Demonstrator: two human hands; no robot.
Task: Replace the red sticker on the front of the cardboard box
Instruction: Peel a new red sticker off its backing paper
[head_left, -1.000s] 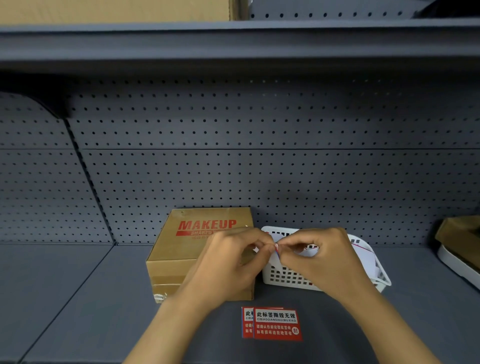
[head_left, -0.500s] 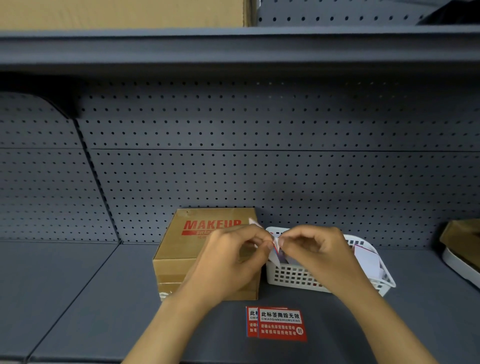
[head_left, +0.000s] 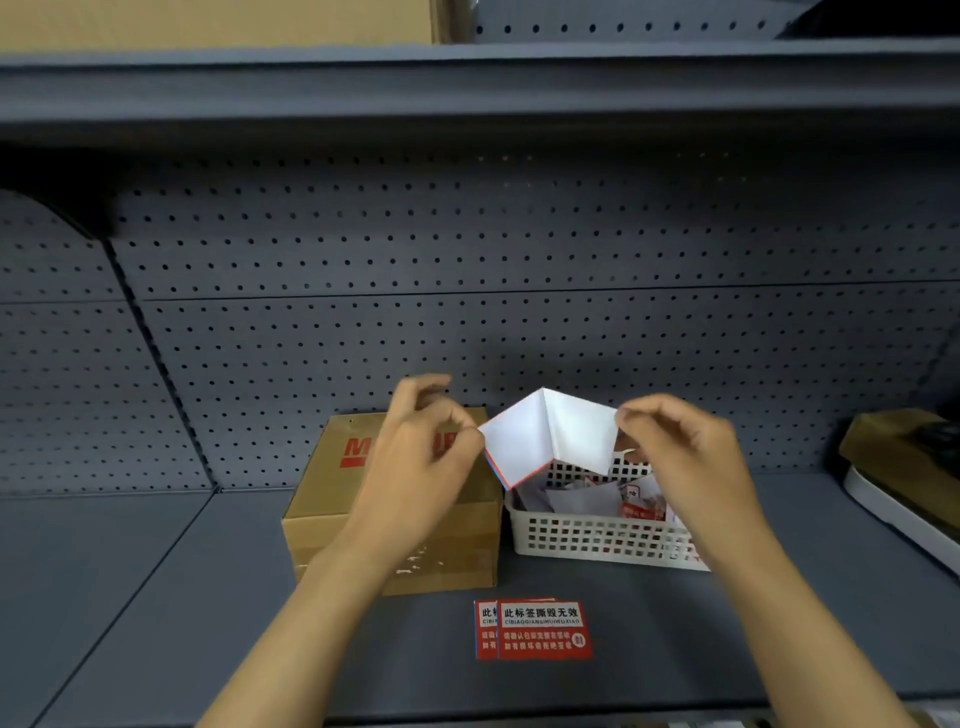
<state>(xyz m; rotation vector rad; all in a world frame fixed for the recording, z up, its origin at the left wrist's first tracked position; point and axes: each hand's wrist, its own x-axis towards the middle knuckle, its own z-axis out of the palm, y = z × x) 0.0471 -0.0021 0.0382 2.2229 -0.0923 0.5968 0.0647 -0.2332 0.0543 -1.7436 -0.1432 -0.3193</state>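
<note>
Hands (head_left: 550, 457) spread apart, sticker (head_left: 550, 436) peeled open above grey shelf (head_left: 156, 597).

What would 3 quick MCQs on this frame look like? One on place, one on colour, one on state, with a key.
1. Where do the spare red stickers lie?
A. In the basket
B. On the shelf in front of the cardboard box
C. On top of the box

2. What colour is the basket?
A. White
B. Blue
C. Black

3. What is the state of the sheet between the hands?
A. Flat on the shelf
C. Stuck on the box front
B. Held up, spread and creased, an edge pinched in each hand

Key: 1 B, they lie on the grey shelf before the cardboard box. 2 A, its lattice wall is white. 3 B, the left hand and right hand each pinch one side, and the white face shows a fold.
</note>
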